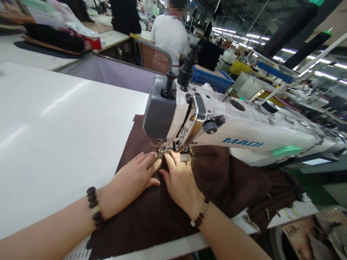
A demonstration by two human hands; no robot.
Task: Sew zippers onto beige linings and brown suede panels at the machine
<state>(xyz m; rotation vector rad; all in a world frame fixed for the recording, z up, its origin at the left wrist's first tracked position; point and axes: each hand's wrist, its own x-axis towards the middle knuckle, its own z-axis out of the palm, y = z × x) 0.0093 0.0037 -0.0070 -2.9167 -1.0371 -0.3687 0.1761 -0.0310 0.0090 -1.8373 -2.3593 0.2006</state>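
A dark brown fabric piece [151, 213] lies under the head of a sewing machine [200, 112] marked MAQI. Flat on the cloth, just left of the presser foot [173, 147], rests my left hand [135, 171], fingers stretched and thumb apart. My right hand [180, 177] presses the cloth right in front of the foot, its fingers extended and thumb out to the side. Both hands' fingertips come close to the needle area, where the needle itself is hard to make out. Each wrist wears a beaded bracelet.
A white tabletop [54, 119] spreads to the left. More brown cloth [271, 195] lies bunched at the right, by the table's edge. Behind the machine are a blue crate [211, 77], a chair [155, 56] and a seated person [170, 36] in white. Dark folded fabric [54, 38] is stacked back left.
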